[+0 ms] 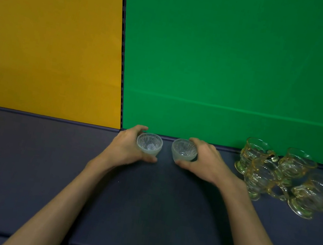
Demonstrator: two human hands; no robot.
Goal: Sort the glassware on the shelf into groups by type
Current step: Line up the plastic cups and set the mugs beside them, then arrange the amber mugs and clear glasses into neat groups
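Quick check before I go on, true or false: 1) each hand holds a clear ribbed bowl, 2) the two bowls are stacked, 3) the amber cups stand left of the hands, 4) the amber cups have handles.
1) True: the left hand grips one clear ribbed bowl, the right hand the other clear ribbed bowl.
2) False: they sit side by side, apart, on the shelf.
3) False: the amber cups are grouped to the right.
4) True.

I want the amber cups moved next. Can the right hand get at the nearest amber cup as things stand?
Probably not yet: the right hand grips a clear ribbed bowl. Once freed, the nearest amber cup stands just beside it, unobstructed.
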